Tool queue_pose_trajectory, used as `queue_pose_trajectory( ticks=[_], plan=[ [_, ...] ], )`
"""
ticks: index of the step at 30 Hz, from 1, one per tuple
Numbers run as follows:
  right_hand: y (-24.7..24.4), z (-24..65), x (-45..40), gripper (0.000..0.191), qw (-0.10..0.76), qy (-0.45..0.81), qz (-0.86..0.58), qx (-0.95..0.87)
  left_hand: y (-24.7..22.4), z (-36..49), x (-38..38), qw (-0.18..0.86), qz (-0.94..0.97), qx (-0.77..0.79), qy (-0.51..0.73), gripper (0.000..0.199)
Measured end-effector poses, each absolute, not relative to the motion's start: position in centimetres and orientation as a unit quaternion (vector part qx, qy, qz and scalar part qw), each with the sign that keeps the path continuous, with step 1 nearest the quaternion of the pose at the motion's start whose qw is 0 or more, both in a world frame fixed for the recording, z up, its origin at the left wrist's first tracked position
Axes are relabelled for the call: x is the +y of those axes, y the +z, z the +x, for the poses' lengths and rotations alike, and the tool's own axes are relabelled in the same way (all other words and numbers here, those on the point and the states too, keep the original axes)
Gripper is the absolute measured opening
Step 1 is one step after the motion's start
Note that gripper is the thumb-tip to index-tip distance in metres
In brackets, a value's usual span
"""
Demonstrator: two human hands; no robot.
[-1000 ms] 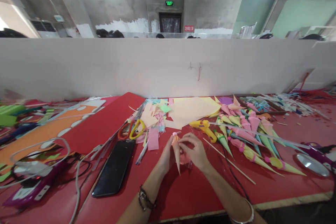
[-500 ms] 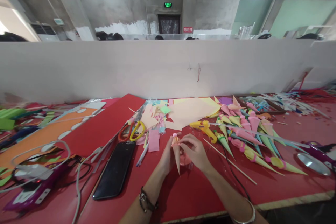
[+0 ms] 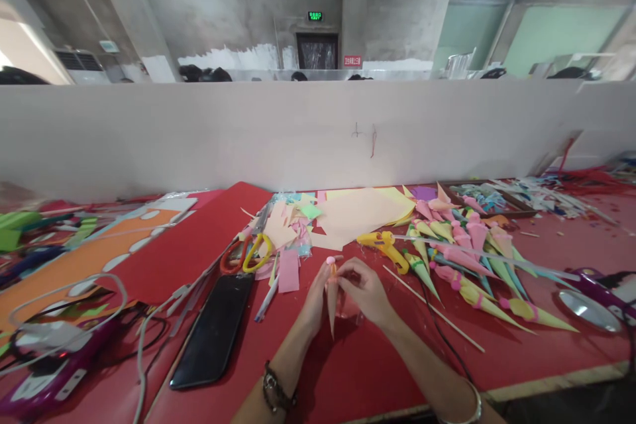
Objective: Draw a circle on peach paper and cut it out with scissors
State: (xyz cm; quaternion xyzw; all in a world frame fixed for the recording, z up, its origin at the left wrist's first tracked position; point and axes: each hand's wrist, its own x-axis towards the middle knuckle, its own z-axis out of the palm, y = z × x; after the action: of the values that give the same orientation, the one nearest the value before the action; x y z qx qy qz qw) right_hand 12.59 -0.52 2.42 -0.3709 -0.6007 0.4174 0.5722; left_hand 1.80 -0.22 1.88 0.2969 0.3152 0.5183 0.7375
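Observation:
A peach paper cone [image 3: 331, 308] points tip down between my hands, with an orange band round its upper part and a pink ball on top. My left hand [image 3: 313, 301] is closed round its left side. From the right, my right hand [image 3: 370, 291] pinches at the orange band; its fingertips touch the cone there, and whatever small piece they may hold is hidden. Just beyond my right hand lies a yellow glue gun [image 3: 390, 248]. Several finished-looking paper cones [image 3: 467, 245] in pink, green and yellow are heaped to the right.
A black phone [image 3: 213, 331], scissors [image 3: 258, 252] and a pen [image 3: 268, 298] lie left of my hands. Paper scraps [image 3: 288, 271] and cream sheets [image 3: 358, 212] are behind. A thin stick [image 3: 437, 311] rests at right, near a cable. Purple power strips [image 3: 50, 371] and a white partition [image 3: 298, 132] border the table.
The cone has turned slightly more upright, and its orange band faces me more. Both hands stay close around it. The view has tilted up a little.

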Motion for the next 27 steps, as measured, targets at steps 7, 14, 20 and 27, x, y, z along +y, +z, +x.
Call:
queue_pose_trajectory(
  ticks=[7, 14, 20, 27],
  plan=[
    [2.68, 12.51, -0.72, 0.008, 0.573, 0.432, -0.352, -0.601, 2.12, 1.68, -0.27, 0.744, 0.285, 0.315, 0.516, 0.045],
    [2.53, 12.53, -0.72, 0.008, 0.565, 0.412, -0.367, -0.613, 2.43, 1.69, -0.48, 0.750, 0.269, 0.320, 0.512, 0.039],
    [2.46, 12.50, -0.63, 0.008, 0.567, 0.413, -0.359, -0.616, 2.35, 1.62, -0.46, 0.755, 0.275, 0.315, 0.505, 0.041],
    [2.37, 12.51, -0.63, 0.008, 0.567, 0.402, -0.363, -0.621, 2.20, 1.67, -0.41, 0.761, 0.270, 0.298, 0.509, 0.039]
  ],
)
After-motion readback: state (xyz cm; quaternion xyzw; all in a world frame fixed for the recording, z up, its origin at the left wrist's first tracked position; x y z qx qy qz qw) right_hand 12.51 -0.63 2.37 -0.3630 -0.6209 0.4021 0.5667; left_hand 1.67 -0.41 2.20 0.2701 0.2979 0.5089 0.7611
